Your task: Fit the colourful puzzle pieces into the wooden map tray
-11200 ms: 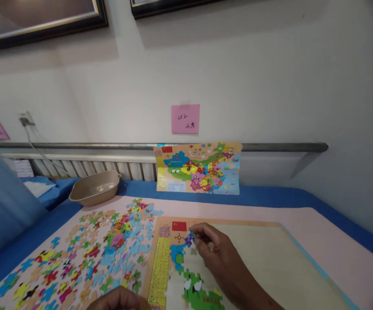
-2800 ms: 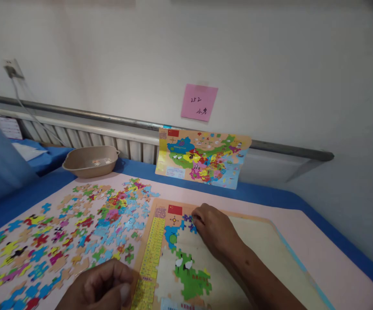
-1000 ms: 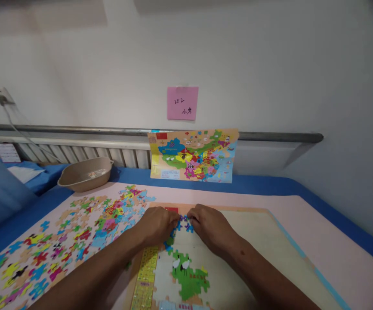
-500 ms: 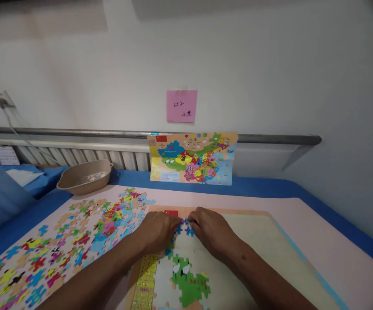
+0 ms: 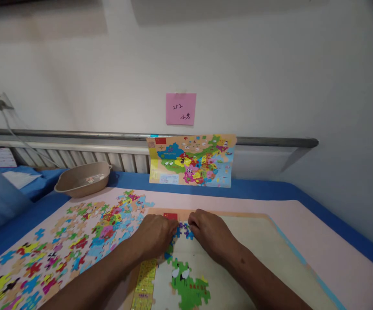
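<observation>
Over the upper left of the puzzle board (image 5: 247,254), my left hand (image 5: 157,234) is closed, its fingertips pinching the edge of blue and purple puzzle pieces (image 5: 180,231). Facing it, my right hand (image 5: 214,234) is closed too, thumb and fingers on another blue and purple puzzle piece (image 5: 189,233). These pieces lie close together between my hands, partly covered by fingers. A red flag section (image 5: 171,216) shows behind my left hand. Nearer me are a joined green section with two white birds (image 5: 191,286) and a yellow strip (image 5: 144,286).
Loose puzzle pieces (image 5: 49,262) spread across the pink sheet at left. A beige basin (image 5: 84,183) holds a few pieces. A colourful map picture (image 5: 192,161) leans against the wall below a metal rail (image 5: 276,141). A pink note (image 5: 181,109) is taped above.
The purple and blue pieces between my hands look slightly closer together. Both hands stay in nearly the same place, and the camera view has shifted a little.
</observation>
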`<state>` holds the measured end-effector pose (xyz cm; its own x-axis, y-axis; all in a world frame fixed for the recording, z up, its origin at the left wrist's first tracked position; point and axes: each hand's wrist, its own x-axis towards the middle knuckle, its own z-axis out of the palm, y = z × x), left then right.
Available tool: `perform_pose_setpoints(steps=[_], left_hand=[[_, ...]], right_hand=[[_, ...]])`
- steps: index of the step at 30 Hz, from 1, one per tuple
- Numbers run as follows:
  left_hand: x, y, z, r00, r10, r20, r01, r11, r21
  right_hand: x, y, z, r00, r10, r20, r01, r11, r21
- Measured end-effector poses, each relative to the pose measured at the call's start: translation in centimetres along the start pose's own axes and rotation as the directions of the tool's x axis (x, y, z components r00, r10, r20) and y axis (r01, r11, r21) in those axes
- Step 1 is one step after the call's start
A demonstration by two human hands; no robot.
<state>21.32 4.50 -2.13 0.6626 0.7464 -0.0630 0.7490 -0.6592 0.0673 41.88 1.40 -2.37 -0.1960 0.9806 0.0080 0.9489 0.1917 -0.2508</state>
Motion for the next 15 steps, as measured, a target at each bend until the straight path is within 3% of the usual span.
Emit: perform_pose_setpoints(steps=[15], left_hand=[[0.19, -0.14, 0.68, 1.000, -0.003, -0.001, 0.003, 1.000, -0.021]], right_hand=[[0.32, -0.24, 0.37, 1.000, 0.019, -0.009, -0.019, 1.000, 0.003]])
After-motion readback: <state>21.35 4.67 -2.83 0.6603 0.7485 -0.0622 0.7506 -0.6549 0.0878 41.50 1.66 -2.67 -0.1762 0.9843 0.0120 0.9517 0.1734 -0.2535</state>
